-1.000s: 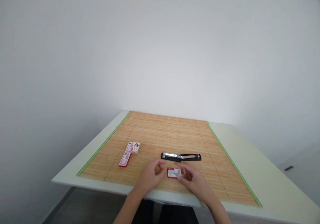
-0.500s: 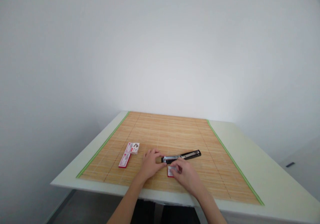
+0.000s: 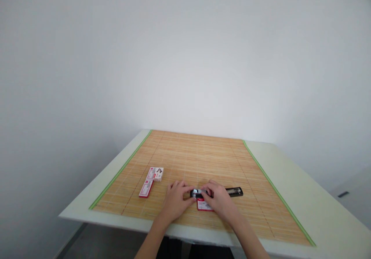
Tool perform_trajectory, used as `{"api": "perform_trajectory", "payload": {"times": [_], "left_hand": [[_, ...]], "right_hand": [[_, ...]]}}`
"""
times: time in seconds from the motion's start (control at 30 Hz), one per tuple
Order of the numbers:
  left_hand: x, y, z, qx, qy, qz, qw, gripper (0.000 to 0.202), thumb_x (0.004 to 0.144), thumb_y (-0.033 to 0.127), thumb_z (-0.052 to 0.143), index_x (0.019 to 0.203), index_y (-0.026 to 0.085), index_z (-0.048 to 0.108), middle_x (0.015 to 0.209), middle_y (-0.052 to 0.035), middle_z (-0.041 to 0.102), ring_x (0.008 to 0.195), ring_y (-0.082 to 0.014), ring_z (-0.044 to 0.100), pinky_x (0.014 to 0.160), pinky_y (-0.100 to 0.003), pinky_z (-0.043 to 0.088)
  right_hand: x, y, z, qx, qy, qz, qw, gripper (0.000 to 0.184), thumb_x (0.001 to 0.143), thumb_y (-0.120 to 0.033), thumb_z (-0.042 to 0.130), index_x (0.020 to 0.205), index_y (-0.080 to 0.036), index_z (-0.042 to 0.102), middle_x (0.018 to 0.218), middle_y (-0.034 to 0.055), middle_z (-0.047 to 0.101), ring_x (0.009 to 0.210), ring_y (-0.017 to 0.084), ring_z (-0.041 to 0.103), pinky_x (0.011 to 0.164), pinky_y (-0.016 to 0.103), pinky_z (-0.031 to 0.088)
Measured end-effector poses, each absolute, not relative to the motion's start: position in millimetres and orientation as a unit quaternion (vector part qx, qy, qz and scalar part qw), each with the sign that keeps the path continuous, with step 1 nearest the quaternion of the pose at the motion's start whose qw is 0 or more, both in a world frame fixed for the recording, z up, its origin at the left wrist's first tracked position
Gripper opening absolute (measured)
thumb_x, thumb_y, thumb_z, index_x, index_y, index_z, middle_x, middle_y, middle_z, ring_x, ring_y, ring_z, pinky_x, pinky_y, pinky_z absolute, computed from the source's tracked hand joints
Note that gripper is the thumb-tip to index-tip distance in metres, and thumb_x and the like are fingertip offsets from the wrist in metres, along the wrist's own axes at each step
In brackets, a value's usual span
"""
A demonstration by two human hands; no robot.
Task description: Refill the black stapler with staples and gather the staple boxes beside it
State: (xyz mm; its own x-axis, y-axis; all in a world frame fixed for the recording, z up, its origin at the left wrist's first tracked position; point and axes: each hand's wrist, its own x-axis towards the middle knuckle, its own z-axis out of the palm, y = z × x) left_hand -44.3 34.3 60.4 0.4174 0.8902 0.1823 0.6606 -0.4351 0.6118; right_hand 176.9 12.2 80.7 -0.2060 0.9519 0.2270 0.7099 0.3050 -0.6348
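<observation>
Right hand [image 3: 218,198] has shifted onto the stapler [image 3: 234,192], grip unclear; left hand [image 3: 175,200] pinches its left end: keep that firm.

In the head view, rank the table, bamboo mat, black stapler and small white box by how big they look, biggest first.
1. White table, taken whole
2. Bamboo mat
3. Black stapler, judged end to end; the right hand hides its middle
4. Small white box

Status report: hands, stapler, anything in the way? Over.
Left hand at left end of stapler, opened out on mat. Right hand covering its middle. Red-and-white box close on near side, partly hidden.
</observation>
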Motion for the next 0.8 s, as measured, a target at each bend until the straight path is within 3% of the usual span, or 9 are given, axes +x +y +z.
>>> {"api": "perform_trajectory", "payload": {"times": [0.3, 0.53, 0.8], "left_hand": [[-44, 35, 58, 0.805, 0.480, 0.254, 0.237, 0.033, 0.089, 0.053, 0.071, 0.120, 0.043, 0.073, 0.104, -0.0004, 0.068, 0.105, -0.0262, 0.055, 0.094, -0.041, 0.033], [-43, 36, 59, 0.802, 0.488, 0.244, 0.243, 0.036, 0.087, 0.055, 0.070, 0.119, 0.038, 0.074, 0.103, -0.0027, 0.068, 0.105, -0.0275, 0.054, 0.096, -0.042, 0.034], [-43, 36, 57, 0.803, 0.490, 0.245, 0.236, 0.033, 0.087, 0.050, 0.072, 0.117, 0.036, 0.074, 0.104, -0.0019, 0.068, 0.106, -0.0267, 0.055, 0.095, -0.041, 0.034]], "right_hand": [[187, 10, 81, -0.564, -0.746, 0.193, 0.296, 0.018, 0.091, -0.028, 0.065, 0.103, -0.023, 0.077, 0.076, 0.0000, 0.058, 0.070, 0.017, 0.057, 0.067, 0.028, 0.041], [195, -1, 86, -0.603, -0.741, 0.167, 0.245, 0.031, 0.099, -0.032, 0.054, 0.077, -0.024, 0.074, 0.073, 0.0014, 0.066, 0.068, 0.018, 0.059, 0.066, 0.029, 0.037], [157, -15, 85, -0.612, -0.722, 0.172, 0.273, 0.031, 0.101, -0.032, 0.048, 0.101, -0.026, 0.078, 0.094, 0.0069, 0.073, 0.088, 0.022, 0.067, 0.080, 0.031, 0.044]]}}
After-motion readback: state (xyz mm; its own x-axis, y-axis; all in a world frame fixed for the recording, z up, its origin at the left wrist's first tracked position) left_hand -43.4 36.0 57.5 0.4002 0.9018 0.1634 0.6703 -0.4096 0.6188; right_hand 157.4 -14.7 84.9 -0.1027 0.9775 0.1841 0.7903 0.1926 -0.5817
